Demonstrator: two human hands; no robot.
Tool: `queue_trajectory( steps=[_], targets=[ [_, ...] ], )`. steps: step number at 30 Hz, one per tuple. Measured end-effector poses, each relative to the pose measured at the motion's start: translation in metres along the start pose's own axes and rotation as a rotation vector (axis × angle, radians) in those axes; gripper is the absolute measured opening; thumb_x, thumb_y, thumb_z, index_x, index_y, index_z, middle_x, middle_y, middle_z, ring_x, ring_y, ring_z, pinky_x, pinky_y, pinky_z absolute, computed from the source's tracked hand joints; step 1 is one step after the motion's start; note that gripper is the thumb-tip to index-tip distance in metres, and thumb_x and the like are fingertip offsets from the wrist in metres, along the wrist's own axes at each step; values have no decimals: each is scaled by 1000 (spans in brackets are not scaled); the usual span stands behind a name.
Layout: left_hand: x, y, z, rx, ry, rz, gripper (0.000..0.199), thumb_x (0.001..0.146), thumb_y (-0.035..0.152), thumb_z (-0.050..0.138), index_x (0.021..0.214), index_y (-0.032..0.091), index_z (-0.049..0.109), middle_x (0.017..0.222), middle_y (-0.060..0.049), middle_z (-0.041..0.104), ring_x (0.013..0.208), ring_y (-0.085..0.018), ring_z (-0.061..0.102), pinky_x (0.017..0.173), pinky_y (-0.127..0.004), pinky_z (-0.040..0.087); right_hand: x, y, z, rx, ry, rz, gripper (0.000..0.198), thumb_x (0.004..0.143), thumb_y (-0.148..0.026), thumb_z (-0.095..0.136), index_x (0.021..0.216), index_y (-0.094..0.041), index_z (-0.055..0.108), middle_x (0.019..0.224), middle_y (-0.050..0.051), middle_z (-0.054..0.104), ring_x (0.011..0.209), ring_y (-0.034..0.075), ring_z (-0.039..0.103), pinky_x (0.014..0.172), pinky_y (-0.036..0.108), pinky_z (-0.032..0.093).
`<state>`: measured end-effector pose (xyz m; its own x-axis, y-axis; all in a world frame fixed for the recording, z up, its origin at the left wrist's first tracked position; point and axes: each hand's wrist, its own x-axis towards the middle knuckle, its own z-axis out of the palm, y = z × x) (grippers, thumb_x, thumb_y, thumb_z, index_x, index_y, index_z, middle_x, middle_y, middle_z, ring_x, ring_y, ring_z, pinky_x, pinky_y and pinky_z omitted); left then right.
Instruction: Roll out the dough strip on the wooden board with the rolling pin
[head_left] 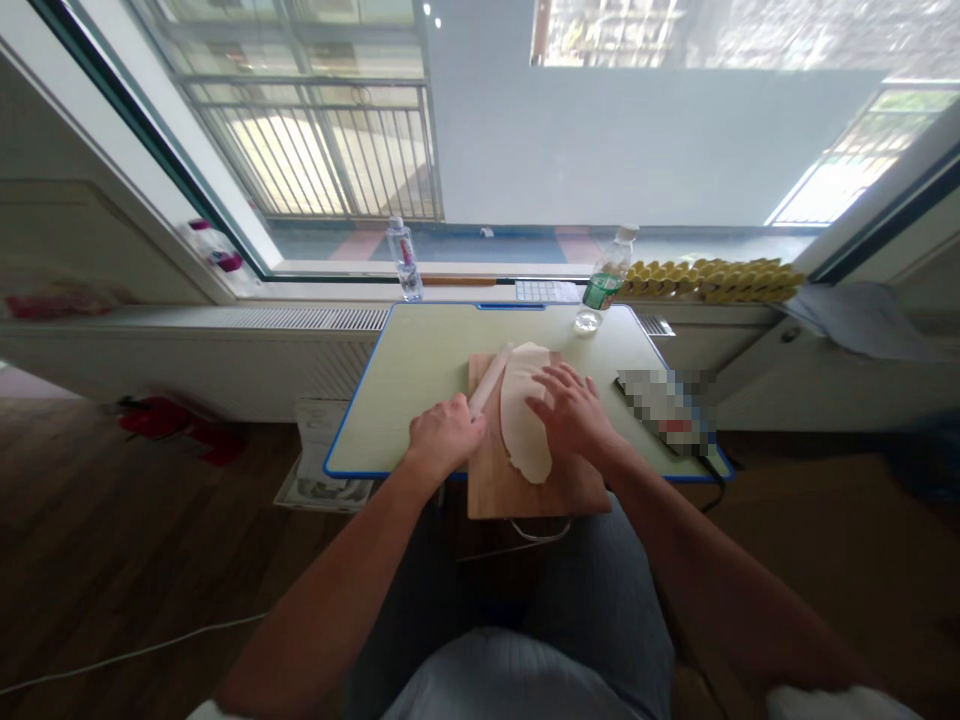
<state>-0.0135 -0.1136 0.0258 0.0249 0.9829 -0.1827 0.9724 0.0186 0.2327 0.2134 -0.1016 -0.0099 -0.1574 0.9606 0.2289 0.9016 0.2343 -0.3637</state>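
A long, flat sheet of pale dough (525, 420) lies on a wooden cutting board (491, 490). My left hand (448, 432) is closed around the near end of a whitish rolling pin (492, 380), which rests along the dough's left side and points away from me. Fingers spread, my right hand (574, 408) lies over the right edge of the dough, its fingertips on or just above the surface. The board overhangs the near edge of a small table (420, 370) with a blue rim, above my lap.
A green-labelled bottle (602, 290) stands at the table's back right, and a clear bottle (405, 262) at the back left by the window. A blurred-out flat device (667, 410) with a cable lies right. Yellow egg-crate-like trays (712, 280) sit on the sill.
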Motion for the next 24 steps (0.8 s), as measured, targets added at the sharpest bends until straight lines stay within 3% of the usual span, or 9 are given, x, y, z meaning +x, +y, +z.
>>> queue_trajectory(
  steps=[3, 6, 8, 11, 14, 18, 24],
  targets=[
    [0, -9, -10, 19, 70, 78, 34, 107, 45, 48, 123, 20, 66, 113, -18, 81, 108, -37, 78, 91, -45, 56, 15, -1, -20, 29, 132, -40, 54, 103, -39, 62, 155, -21, 60, 163, 15, 57, 154, 36, 46, 127, 62, 34],
    [-7, -21, -15, -36, 41, 296, 29, 108, 46, 50, 124, 26, 65, 113, -11, 80, 106, -32, 77, 90, -40, 55, 14, 0, -37, -11, 138, -197, 63, 98, -46, 72, 156, -25, 59, 164, 12, 56, 157, 39, 40, 129, 62, 28],
    [-11, -27, -13, -57, 26, 435, 26, 108, 45, 52, 124, 29, 65, 118, -8, 79, 111, -30, 74, 94, -40, 53, 3, 5, -40, -17, 83, -248, 52, 97, -54, 74, 141, -26, 71, 150, 11, 68, 145, 38, 53, 125, 57, 35],
    [-10, -30, -3, -4, 45, 536, 24, 105, 38, 55, 123, 29, 69, 127, -8, 75, 122, -30, 67, 104, -43, 50, -22, 16, -32, -15, 12, -149, 38, 104, -56, 62, 107, -24, 82, 113, 11, 78, 110, 31, 68, 104, 46, 49],
    [-5, -22, 10, 20, 100, 532, 25, 102, 38, 60, 123, 28, 71, 130, -8, 72, 127, -31, 62, 109, -48, 47, -40, 19, -17, -94, 51, 24, 44, 110, -47, 48, 96, -22, 80, 102, 14, 75, 104, 31, 66, 96, 44, 50],
    [8, -2, 22, -40, 175, 453, 37, 108, 53, 51, 126, 27, 71, 142, -9, 69, 134, -33, 57, 116, -53, 43, -38, 11, -4, -240, 179, 194, 39, 110, -35, 42, 111, -20, 78, 117, 17, 74, 116, 35, 61, 102, 48, 45],
    [45, 17, 29, -23, 244, 371, 52, 112, 50, 37, 152, 29, 63, 168, -13, 53, 154, -36, 42, 130, -67, 21, -2, 12, 2, -247, 151, 195, 41, 110, -35, 41, 133, -25, 73, 140, 15, 72, 131, 37, 56, 116, 60, 35]
  ],
)
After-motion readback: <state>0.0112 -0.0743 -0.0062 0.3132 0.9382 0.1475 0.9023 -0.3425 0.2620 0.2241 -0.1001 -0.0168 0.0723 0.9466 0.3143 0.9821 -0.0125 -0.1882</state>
